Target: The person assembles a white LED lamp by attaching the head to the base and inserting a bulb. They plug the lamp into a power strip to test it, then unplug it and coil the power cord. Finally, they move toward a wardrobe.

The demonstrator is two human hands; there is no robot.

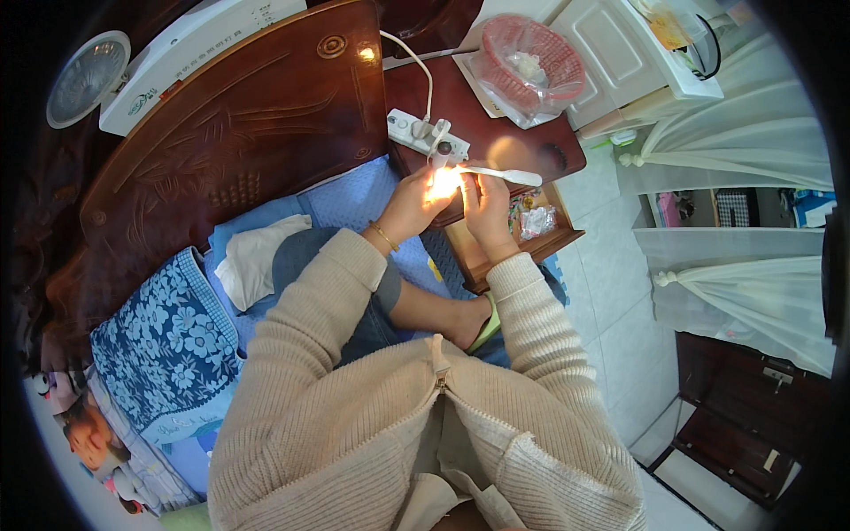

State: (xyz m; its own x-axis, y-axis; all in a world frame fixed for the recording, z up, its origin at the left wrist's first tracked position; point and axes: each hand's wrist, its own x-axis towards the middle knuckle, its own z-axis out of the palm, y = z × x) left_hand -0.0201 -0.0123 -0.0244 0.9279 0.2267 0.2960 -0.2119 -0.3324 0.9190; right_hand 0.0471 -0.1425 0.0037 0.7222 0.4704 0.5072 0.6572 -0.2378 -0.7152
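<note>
My left hand (409, 205), with a bracelet on its wrist, is closed around a glowing light (445, 183). The glare washes out the light's shape. A short dark cylinder (444, 149) stands up just behind the glare. Beside it, my right hand (487, 212) has its fingertips drawn together against the light's right side. A slim white stick with a wider, rounded end (522, 178) points rightward from those fingers. Whether the stick joins the light cannot be made out. Just behind both hands lies a white power strip (416, 134) with a plugged-in cord (430, 88).
The power strip rests on a dark red bedside table (522, 146), with a pink basket (531, 66) in clear plastic. Below my right hand its drawer (478, 261) is pulled out, holding small packets (537, 223). A carved headboard (239, 115) and blue floral cushion (168, 341) are at left.
</note>
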